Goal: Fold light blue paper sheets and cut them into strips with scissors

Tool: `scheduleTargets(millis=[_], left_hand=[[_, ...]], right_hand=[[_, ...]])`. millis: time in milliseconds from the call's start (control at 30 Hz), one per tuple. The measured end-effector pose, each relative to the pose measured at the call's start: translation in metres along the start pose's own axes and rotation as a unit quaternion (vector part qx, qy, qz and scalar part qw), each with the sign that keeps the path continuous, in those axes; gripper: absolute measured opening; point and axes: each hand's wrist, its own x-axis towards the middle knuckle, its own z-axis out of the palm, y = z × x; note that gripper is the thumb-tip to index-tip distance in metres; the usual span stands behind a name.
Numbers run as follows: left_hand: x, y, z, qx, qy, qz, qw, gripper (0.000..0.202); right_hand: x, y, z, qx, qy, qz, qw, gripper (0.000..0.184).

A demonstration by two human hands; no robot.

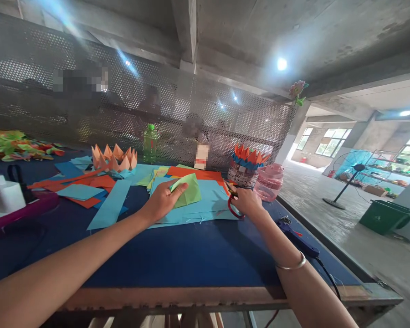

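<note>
Left hand (162, 200) pinches green paper (190, 191) flat on the table (191, 255); right hand (248, 200) grips scissors (231, 207). It looks like readying a cut, I'd say. Paper must first meet the blades.

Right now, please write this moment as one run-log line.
left hand: holds green paper | right hand: grips red scissors | below: light blue sheets on blue table

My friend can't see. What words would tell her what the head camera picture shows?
A person's left hand holds a folded green paper over light blue sheets on a dark blue table, while the right hand grips red-handled scissors. Behind stand an orange paper crown, a green bottle and a pink jar.
</note>
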Motion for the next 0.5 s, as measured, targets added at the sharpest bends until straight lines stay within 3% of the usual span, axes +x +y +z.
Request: scheduleTargets(millis=[167,267,400,500], left_hand=[[0.002,-0.002,-0.002,0.023,0.004,0.003,1.0,0.041],[0.003,-0.005,-0.002,0.027,0.009,0.009,1.0,0.04],[0.004,-0.008,0.0,0.033,-0.004,0.004,0.999,0.042],[0.004,-0.008,0.0,0.033,-0.002,0.013,0.999,0.042]], right_hand=[[0.007,0.026,0.001,-0.031,-0.033,0.038,0.998,0.028],[0.007,0.03,0.0,-0.021,-0.028,0.018,0.999,0.027],[0.004,0.009,0.004,0.047,0.008,-0.123,0.991,0.034],[-0.003,-0.017,0.018,0.105,-0.002,-0.264,0.959,0.046]])
